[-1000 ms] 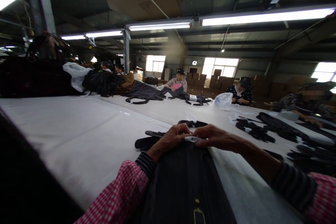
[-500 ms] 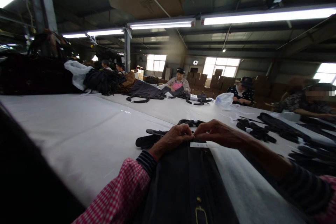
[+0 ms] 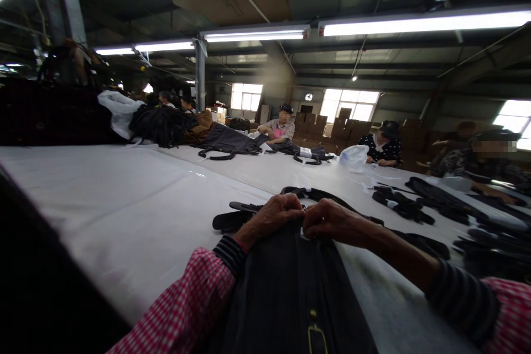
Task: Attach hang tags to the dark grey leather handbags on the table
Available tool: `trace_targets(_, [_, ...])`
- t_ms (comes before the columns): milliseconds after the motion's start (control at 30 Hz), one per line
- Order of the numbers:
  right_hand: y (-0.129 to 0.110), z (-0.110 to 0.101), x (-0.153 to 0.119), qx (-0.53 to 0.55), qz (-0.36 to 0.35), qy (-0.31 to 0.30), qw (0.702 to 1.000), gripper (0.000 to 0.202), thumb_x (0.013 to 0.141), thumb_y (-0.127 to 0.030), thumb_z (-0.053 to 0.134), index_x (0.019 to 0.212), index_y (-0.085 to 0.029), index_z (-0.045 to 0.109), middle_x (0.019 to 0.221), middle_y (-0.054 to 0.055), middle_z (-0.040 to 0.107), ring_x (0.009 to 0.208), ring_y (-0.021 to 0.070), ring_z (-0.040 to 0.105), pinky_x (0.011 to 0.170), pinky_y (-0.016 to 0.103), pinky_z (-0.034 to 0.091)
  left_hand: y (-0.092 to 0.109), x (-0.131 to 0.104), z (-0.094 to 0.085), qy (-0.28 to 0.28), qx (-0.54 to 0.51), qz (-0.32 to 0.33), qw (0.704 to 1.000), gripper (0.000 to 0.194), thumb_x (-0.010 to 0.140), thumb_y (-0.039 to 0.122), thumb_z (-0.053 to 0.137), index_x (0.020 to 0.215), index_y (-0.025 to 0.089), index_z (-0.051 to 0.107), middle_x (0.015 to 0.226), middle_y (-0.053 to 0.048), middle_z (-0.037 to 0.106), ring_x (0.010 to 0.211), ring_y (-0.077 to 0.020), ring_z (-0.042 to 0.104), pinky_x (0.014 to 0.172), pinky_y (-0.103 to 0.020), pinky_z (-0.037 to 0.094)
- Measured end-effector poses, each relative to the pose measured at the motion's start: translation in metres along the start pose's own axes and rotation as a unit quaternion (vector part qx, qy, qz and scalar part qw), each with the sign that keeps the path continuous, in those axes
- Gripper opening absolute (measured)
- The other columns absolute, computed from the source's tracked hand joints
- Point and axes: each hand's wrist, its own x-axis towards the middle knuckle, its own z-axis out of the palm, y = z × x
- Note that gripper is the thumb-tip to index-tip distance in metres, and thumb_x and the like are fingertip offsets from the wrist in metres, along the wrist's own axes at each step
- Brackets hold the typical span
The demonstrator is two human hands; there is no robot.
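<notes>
A black bag (image 3: pixel 286 287) lies in front of me, its brass-coloured loop (image 3: pixel 317 337) near the bottom of the view. At the bag's far end, my left hand (image 3: pixel 276 214) is closed, thumb and fingers pinching the bag's edge. My right hand (image 3: pixel 329 221) meets it there with fingers curled together; what they hold is hidden. A small white tag (image 3: pixel 305 234) pokes out beneath the right fingers. Just beyond both hands is a black handle (image 3: pixel 319 193). Black straps (image 3: pixel 228 221) stick out left of my left hand.
The white table (image 3: pixel 124 199) stretches far ahead. Black straps and parts (image 3: pixel 402 204) are strewn on the right, near a clear plastic bag (image 3: pixel 354 157). Dark bags (image 3: pixel 50 116) are heaped at the left. Several people, one in a polka-dot top (image 3: pixel 385 149), sit along the far side.
My right hand has lowered and curled its fingers over the white tag, which was fully visible before. My left hand stays at the bag's far end.
</notes>
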Motion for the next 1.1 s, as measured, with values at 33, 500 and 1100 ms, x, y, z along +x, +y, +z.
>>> trace_targets(33, [-0.003, 0.002, 0.001, -0.027, 0.004, 0.004, 1.0, 0.01, 0.075, -0.02, 0.066, 0.07, -0.017, 0.073, 0.071, -0.002, 0.062, 0.068, 0.0134, 0.054, 0.064, 0.027, 0.037, -0.001, 0.0, 0.0, 0.001, -0.004, 0.003, 1.0, 0.015, 0.086, 0.032, 0.068, 0.087, 0.017, 0.069, 0.084, 0.0, 0.065, 0.083, -0.0166, 0.057, 0.079, -0.026, 0.042])
trace_targets(500, [0.021, 0.003, 0.013, 0.152, 0.104, 0.17, 0.968, 0.014, 0.066, -0.029, 0.066, 0.072, -0.016, 0.068, 0.061, -0.001, 0.059, 0.056, 0.0127, 0.048, 0.052, 0.025, 0.033, -0.005, -0.001, 0.001, 0.052, -0.025, -0.027, 0.998, 0.024, 0.086, 0.038, 0.069, 0.093, 0.016, 0.076, 0.086, -0.002, 0.072, 0.084, -0.0177, 0.063, 0.08, -0.028, 0.045])
trace_targets(1100, [0.004, -0.024, 0.026, -0.118, -0.008, 0.223, 0.968, 0.018, 0.065, -0.013, 0.059, 0.076, -0.017, 0.072, 0.068, 0.001, 0.065, 0.065, 0.015, 0.054, 0.06, 0.028, 0.037, -0.001, 0.003, 0.002, 0.084, -0.095, 0.008, 0.992, 0.023, 0.087, 0.036, 0.067, 0.086, 0.014, 0.074, 0.083, -0.003, 0.072, 0.072, -0.0134, 0.058, 0.07, -0.026, 0.043])
